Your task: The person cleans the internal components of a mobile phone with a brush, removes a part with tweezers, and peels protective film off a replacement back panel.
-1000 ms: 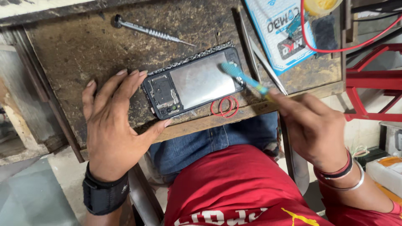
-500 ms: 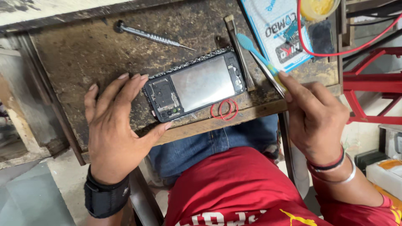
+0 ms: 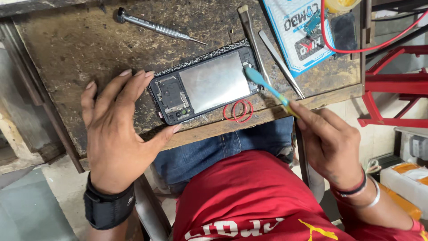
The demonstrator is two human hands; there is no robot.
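An opened phone [image 3: 205, 85] lies back-up on a worn wooden bench [image 3: 89, 49], its silver inner plate and circuit board showing. My left hand [image 3: 118, 134] rests flat on the bench with fingers spread, the fingertips and thumb touching the phone's left end. My right hand [image 3: 332, 145] grips a blue-green toothbrush [image 3: 266, 87]; its bristle head touches the phone's right end. Red rubber bands [image 3: 238, 110] lie just below the phone near the bench's front edge.
A screwdriver [image 3: 158, 27] lies at the bench's back. A metal pry tool [image 3: 252, 38] and tweezers [image 3: 281, 62] sit right of the phone, beside a blue-and-white card [image 3: 296, 35]. A red wire [image 3: 379, 40] loops at top right. A red metal frame [image 3: 392, 85] stands on the right.
The brush was on the phone's right end, lifted away up and right, and has now come back down onto that end. My left hand has stayed at the phone.
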